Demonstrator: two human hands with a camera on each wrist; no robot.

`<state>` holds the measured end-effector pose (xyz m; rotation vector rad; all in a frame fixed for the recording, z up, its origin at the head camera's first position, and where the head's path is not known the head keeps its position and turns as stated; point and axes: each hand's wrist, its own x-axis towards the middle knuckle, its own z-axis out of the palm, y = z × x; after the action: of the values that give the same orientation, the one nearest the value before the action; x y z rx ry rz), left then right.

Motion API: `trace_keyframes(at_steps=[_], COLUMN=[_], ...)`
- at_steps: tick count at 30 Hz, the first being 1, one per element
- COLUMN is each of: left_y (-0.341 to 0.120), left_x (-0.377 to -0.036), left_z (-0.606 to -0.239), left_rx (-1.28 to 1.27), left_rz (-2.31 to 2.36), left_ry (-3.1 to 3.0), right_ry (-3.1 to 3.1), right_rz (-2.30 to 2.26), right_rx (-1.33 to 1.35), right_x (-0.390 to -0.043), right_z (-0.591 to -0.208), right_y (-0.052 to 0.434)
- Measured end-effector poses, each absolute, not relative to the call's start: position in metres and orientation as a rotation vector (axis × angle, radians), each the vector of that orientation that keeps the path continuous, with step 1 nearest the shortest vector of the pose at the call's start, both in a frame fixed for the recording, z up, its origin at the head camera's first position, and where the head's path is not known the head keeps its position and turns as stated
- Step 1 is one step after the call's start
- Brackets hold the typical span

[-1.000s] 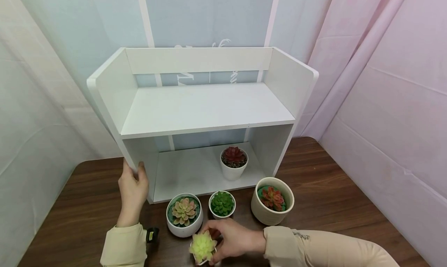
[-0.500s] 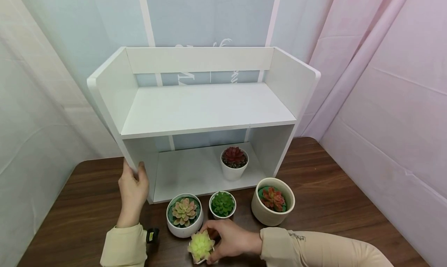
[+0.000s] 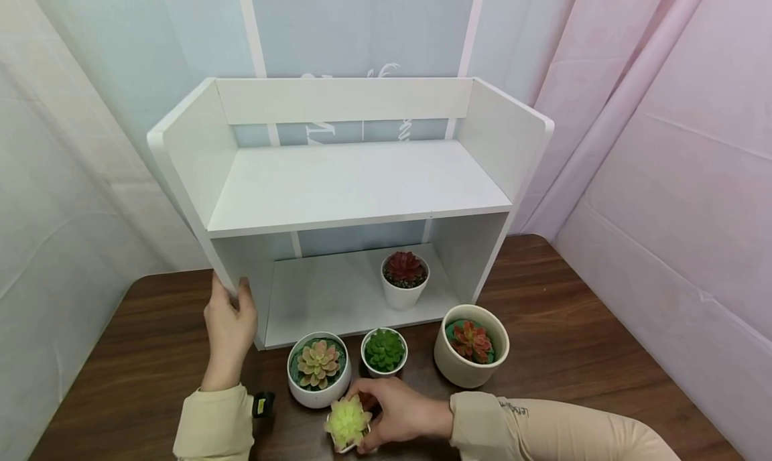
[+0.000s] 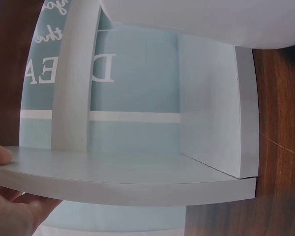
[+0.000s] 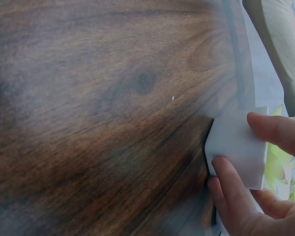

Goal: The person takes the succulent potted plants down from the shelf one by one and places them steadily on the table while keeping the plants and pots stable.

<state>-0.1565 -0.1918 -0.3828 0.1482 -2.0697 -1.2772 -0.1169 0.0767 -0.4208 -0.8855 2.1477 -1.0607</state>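
Note:
My left hand (image 3: 230, 323) grips the left side panel of the white two-tier shelf (image 3: 362, 186); in the left wrist view the thumb lies on one face of the panel and the fingers on the other. My right hand (image 3: 401, 413) holds a small white pot with a pale yellow-green succulent (image 3: 348, 422) at the table's front. In the right wrist view, thumb and fingers are around the white pot (image 5: 236, 147), whose base is right at the wooden tabletop. Just beyond it stand a pot with a pinkish succulent (image 3: 318, 366) and a small pot with a green succulent (image 3: 384, 351).
A white pot with a dark red succulent (image 3: 404, 280) stands on the lower shelf, right of centre. A cream pot with a red-orange succulent (image 3: 472, 346) is in front of the shelf's right end. Pale curtains (image 3: 681, 179) surround the brown wooden table (image 3: 579, 354).
My right hand and the yellow-green succulent have shifted slightly left, mostly in the first half second. My left hand keeps its grip on the panel.

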Motion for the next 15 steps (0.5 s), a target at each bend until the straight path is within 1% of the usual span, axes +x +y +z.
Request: trace_keyframes(at_steps=[15], left_y=[-0.1912], left_x=[-0.1561], left_z=[-0.3833], left_rx=[0.150], left_rz=[-1.292], left_ry=[-2.073], right_ry=[2.051], right_rz=[-0.992], right_rx=[-0.906], right_x=[-0.1195], right_z=[-0.4109], right_y=[0.0834])
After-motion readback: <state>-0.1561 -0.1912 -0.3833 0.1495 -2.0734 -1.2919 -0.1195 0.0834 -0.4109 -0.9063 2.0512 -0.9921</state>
